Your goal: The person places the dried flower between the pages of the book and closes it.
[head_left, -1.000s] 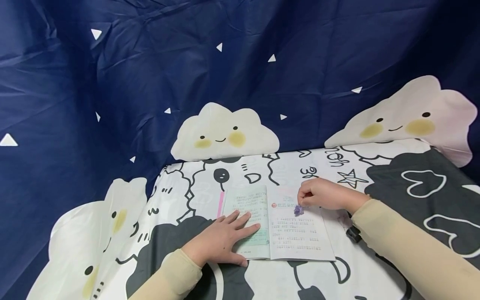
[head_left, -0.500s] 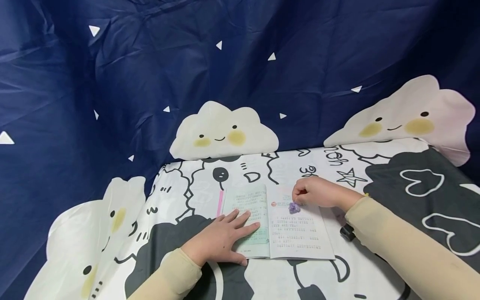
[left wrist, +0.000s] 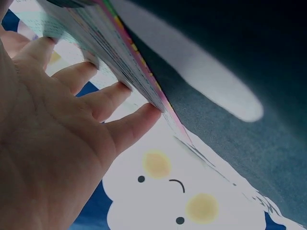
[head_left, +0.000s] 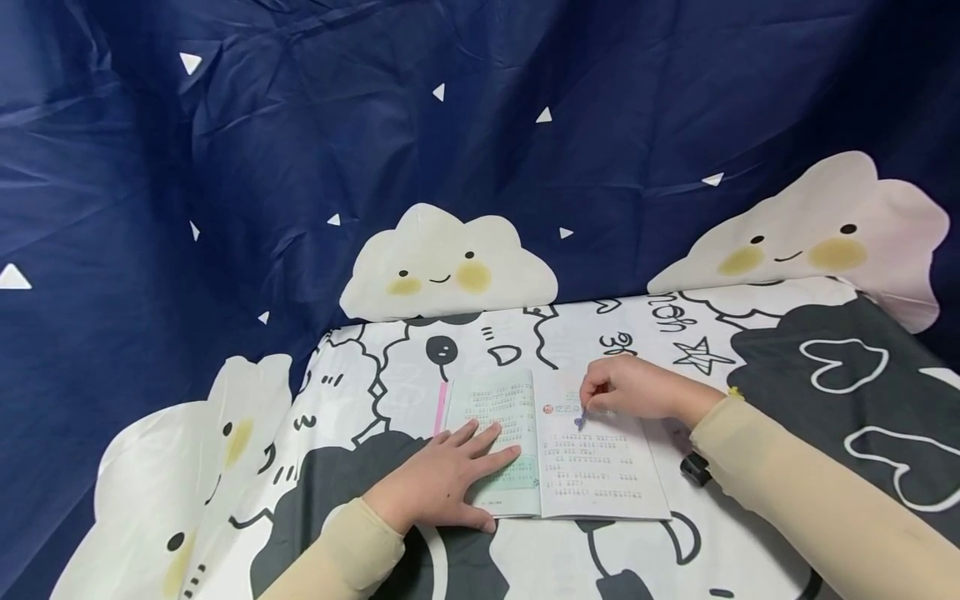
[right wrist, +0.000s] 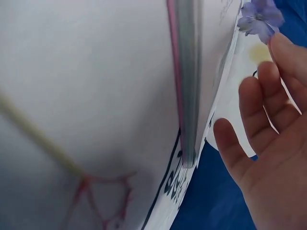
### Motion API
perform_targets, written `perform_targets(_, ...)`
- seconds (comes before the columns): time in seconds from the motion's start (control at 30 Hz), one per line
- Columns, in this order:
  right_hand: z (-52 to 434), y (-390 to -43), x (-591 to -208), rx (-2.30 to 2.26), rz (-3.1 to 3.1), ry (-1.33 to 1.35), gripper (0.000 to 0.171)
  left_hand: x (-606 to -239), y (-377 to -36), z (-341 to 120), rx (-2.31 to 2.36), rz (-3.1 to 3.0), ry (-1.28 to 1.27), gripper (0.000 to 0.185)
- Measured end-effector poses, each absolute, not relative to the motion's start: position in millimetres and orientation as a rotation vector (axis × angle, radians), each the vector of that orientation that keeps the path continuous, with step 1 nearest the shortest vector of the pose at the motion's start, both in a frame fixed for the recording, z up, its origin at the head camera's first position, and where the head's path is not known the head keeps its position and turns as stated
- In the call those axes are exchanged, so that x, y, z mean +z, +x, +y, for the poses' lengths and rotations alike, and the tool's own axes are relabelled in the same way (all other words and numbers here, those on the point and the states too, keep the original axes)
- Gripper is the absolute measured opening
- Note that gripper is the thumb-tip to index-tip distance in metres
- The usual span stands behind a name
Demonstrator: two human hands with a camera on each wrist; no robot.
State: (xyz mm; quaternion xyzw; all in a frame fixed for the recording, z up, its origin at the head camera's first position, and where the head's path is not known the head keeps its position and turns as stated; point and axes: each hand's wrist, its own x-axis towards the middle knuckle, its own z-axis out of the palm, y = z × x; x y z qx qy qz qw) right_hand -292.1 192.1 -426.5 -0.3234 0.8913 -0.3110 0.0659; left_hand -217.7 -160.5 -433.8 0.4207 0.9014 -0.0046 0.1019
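Head view: your left hand (head_left: 442,479) lies flat, fingers spread, on the left page of the open book (head_left: 592,467). Your right hand (head_left: 637,387) pinches a small purple flower (head_left: 580,419) down onto the right page, near the spine.
Left wrist view: your straight fingers (left wrist: 127,127) press on the page edges (left wrist: 120,52).
Right wrist view: your fingertips hold the flower (right wrist: 259,19) beside the book's edge (right wrist: 187,81); the other fingers are loose.
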Motion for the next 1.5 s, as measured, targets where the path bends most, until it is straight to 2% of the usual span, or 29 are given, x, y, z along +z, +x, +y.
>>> perform_targets(0.6,203,-290,-428,-0.87,2.675,-1.026,0.015,-432,-217,-161,-0.002,2.662,1.248,0.097)
perform_targets(1.03,210,-290,-425,-0.775,2.746,-1.014,0.038,-435,-218,-162,-0.012,2.663,1.258,0.097)
perform_targets(1.5,221,-296,-430,-0.743,2.775,-0.986,0.042,-437,-218,-162,-0.013,2.667,1.252,0.098)
